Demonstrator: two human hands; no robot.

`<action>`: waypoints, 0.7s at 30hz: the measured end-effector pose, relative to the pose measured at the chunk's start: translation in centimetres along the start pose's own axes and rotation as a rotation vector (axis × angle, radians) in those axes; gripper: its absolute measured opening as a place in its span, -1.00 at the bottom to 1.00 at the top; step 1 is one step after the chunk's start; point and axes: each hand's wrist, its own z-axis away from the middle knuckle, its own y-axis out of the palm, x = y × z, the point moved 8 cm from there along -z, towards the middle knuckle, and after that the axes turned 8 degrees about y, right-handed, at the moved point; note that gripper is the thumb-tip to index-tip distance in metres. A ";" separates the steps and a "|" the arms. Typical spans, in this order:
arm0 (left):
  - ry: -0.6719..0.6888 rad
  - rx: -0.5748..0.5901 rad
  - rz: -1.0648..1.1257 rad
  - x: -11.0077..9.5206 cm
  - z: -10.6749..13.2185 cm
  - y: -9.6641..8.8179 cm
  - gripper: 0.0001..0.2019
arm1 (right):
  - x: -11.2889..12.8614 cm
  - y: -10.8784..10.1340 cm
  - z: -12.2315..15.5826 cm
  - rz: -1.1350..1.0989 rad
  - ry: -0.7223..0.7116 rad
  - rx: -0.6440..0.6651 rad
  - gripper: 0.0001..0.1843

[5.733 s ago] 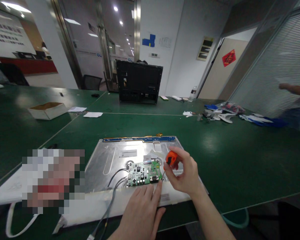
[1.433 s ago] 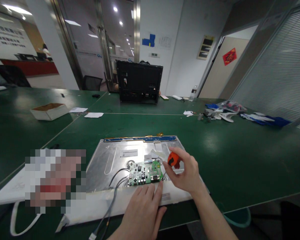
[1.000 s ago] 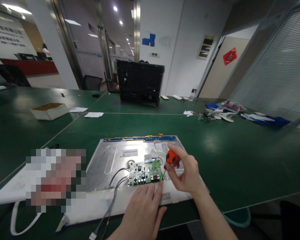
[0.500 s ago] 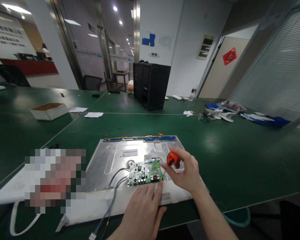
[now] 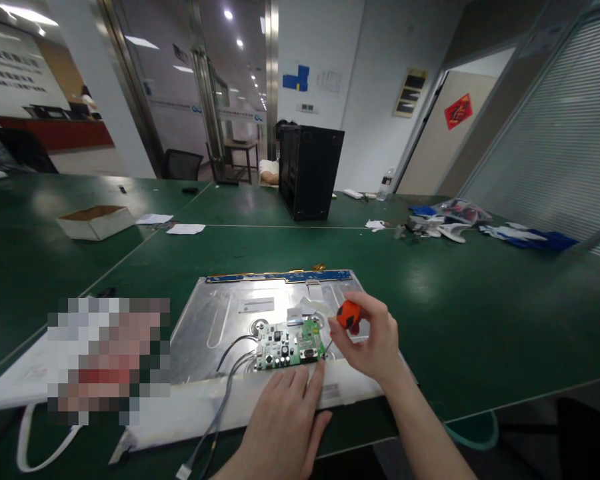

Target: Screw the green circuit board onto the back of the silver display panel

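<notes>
A green circuit board lies on the metal back of a display panel. My right hand is closed around the orange-and-black handle of a screwdriver. The thin shaft slants down to the board's lower right corner; whether a screw sits under the tip is too small to tell. My left hand lies flat on the panel's white lower strip, fingers stretched, the index fingertip at that same corner. Dark cables run from the board's left side over the panel's front edge to a white connector.
On the green table a white device, partly pixelated, lies left of the panel. An open box stands farther back. A black computer case stands at the far side, a person partly hidden behind it. Scraps and bags lie at right.
The black computer case has turned and shifted slightly right, and more of the person's arm behind it shows. The screwdriver handle has turned a little in my right hand. My left hand stays put.
</notes>
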 end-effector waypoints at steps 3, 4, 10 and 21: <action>0.003 -0.012 -0.003 0.1 0.0 0.1 -0.51 | 0.1 0.0 -0.1 0.038 -0.022 -0.008 -0.58; 0.006 -0.017 -0.005 0.1 0.0 0.2 -0.51 | 0.1 0.0 -0.2 0.037 -0.024 0.001 -0.59; 0.007 -0.034 -0.005 0.3 0.0 0.4 -0.50 | 0.6 0.1 -0.4 -0.049 -0.014 0.115 -0.51; 0.011 -0.030 -0.003 0.2 0.0 0.4 -0.49 | 0.4 0.0 -0.1 -0.001 -0.045 0.003 -0.48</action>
